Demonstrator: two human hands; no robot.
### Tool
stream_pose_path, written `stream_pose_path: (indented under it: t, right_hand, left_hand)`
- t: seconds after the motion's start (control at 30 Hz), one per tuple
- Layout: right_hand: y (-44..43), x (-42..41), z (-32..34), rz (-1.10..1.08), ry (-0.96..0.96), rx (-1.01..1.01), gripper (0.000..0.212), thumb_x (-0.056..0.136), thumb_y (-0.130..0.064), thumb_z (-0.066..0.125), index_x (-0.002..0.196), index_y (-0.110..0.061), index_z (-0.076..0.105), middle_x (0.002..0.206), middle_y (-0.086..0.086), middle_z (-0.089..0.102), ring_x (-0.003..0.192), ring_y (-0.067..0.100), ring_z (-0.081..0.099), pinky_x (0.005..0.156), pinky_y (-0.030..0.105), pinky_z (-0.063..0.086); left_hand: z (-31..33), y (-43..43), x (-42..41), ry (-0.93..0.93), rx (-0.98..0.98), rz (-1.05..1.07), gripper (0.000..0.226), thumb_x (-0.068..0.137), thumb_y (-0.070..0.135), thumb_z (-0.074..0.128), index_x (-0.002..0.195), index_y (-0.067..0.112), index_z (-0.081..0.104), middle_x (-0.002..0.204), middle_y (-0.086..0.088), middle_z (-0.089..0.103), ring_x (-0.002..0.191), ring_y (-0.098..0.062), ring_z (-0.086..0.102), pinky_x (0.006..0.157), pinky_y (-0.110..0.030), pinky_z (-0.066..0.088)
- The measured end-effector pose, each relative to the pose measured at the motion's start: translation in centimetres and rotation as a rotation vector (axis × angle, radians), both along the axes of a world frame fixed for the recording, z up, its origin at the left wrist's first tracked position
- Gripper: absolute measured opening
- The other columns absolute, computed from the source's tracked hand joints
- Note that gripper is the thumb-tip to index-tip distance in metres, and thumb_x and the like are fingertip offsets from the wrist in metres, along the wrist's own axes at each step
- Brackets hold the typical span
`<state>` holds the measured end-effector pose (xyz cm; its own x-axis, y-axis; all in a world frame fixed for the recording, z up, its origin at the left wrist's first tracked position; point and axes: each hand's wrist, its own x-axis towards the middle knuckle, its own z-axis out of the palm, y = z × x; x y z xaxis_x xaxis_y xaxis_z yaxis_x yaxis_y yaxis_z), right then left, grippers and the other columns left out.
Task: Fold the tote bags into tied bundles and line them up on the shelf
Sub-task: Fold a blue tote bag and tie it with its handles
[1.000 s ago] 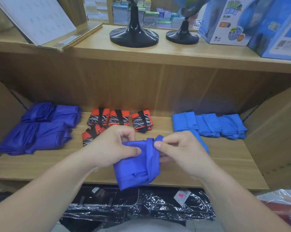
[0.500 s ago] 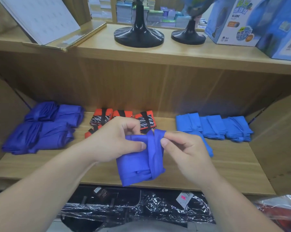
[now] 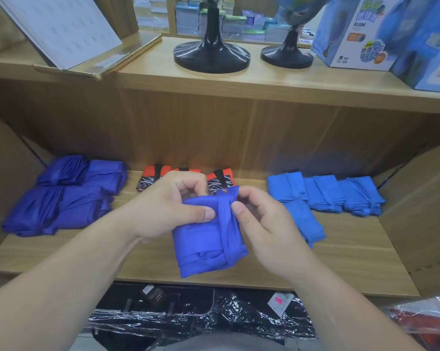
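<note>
Head view: left hand (image 3: pixel 168 206) grips bundle (image 3: pixel 203 247), right hand (image 3: pixel 267 224) pinches strap (image 3: pixel 225 224) between the hands; a slipped pinch could let folds spring open.

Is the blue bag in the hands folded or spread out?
Folded: the blue bag is a compact rectangle with a strap wrapped round it.

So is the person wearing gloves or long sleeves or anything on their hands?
No gloves. The left hand and right hand are bare, with short plain nails and no rings. Both forearms are bare too: no sleeves, watch or bracelets in view.
</note>
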<state>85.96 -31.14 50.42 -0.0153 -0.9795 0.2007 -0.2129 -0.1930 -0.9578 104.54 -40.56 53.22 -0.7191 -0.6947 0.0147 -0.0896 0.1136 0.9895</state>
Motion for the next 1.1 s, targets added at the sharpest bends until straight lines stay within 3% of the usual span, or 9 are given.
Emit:
stream_pose_path:
  t: [0.13,0.37,0.47,0.6,0.67,0.77,0.87,0.97,1.1]
  right_hand:
    - [-0.7,-0.3,0.8,0.118,0.004,0.016,0.023,0.102,-0.015,0.046,0.116,-0.005,0.061,0.111,0.005,0.069,0.104,0.016,0.065,0.091,0.028,0.052]
    - [-1.2,-1.0,0.7,0.148,0.085,0.038,0.019,0.099,-0.023,0.055,0.102,-0.006,0.063,0.1,0.022,0.062,0.092,0.041,0.057,0.084,0.062,0.047]
    - [-1.2,-1.1,0.7,0.165,0.229,0.013,0.023,0.1,-0.029,0.052,0.101,-0.008,0.061,0.098,0.015,0.061,0.092,0.036,0.056,0.082,0.059,0.048]
    - [-1.3,-1.5,1.5,0.134,0.395,-0.109,0.025,0.103,-0.02,0.044,0.094,-0.006,0.062,0.086,0.003,0.061,0.085,0.021,0.056,0.075,0.039,0.046]
    - [-1.4,-1.8,1.3,0.165,0.418,-0.079,0.028,0.101,-0.014,0.039,0.093,-0.001,0.063,0.082,0.007,0.063,0.083,0.025,0.058,0.074,0.044,0.047]
    - [-1.5,-2.2,1.3,0.172,0.219,0.021,0.028,0.098,-0.01,0.046,0.104,0.0,0.071,0.093,0.019,0.072,0.095,0.042,0.066,0.087,0.058,0.053]
    - [-1.7,-2.3,1.9,0.17,-0.008,0.049,0.021,0.093,0.008,0.061,0.101,-0.003,0.077,0.099,0.009,0.078,0.095,0.024,0.074,0.085,0.035,0.059]
    - [-1.9,-2.0,1.9,0.142,-0.16,0.054,0.011,0.084,-0.001,0.073,0.083,-0.012,0.076,0.087,0.005,0.076,0.08,0.015,0.07,0.074,0.025,0.055]
    - [-2.1,-0.6,0.9,0.128,-0.037,0.111,0.024,0.072,-0.022,0.071,0.065,-0.023,0.048,0.069,0.007,0.045,0.065,0.019,0.041,0.059,0.034,0.035]
  left_hand:
    - [-0.2,-0.1,0.1,0.046,0.064,-0.044,0.031,0.067,0.019,0.08,0.059,0.026,0.051,0.064,-0.002,0.052,0.057,-0.01,0.046,0.053,-0.021,0.039]
    - [0.1,-0.1,0.2,-0.071,0.033,-0.068,0.035,0.081,-0.002,0.075,0.066,0.014,0.048,0.057,0.004,0.051,0.051,-0.008,0.044,0.048,-0.019,0.037]
    - [0.3,0.0,0.0,-0.109,0.033,-0.033,0.033,0.078,0.002,0.075,0.063,0.015,0.048,0.054,0.003,0.049,0.049,-0.01,0.041,0.047,-0.018,0.035]
    - [0.4,-0.1,-1.0,-0.132,0.065,0.082,0.032,0.079,-0.006,0.075,0.065,0.008,0.049,0.052,-0.003,0.049,0.045,-0.012,0.04,0.045,-0.018,0.033]
    - [0.3,0.0,-1.1,-0.165,0.05,0.102,0.033,0.08,-0.009,0.074,0.065,0.006,0.049,0.05,-0.001,0.05,0.043,-0.01,0.042,0.045,-0.017,0.035]
    - [0.0,0.1,-0.7,-0.144,0.036,0.035,0.034,0.081,-0.009,0.075,0.067,0.008,0.049,0.052,0.002,0.052,0.047,-0.009,0.045,0.046,-0.018,0.037]
    - [-0.3,0.6,-0.5,-0.043,0.036,-0.001,0.034,0.077,-0.001,0.076,0.065,0.015,0.049,0.055,0.004,0.054,0.049,-0.007,0.047,0.047,-0.017,0.038]
    - [-0.4,0.8,-0.4,0.034,0.017,-0.003,0.033,0.077,0.002,0.074,0.064,0.02,0.05,0.056,0.004,0.053,0.049,-0.007,0.046,0.048,-0.017,0.038]
    - [-0.7,1.3,-0.9,-0.079,-0.018,-0.078,0.034,0.081,-0.003,0.071,0.09,0.018,0.046,0.058,-0.002,0.052,0.049,-0.015,0.039,0.048,-0.024,0.035]
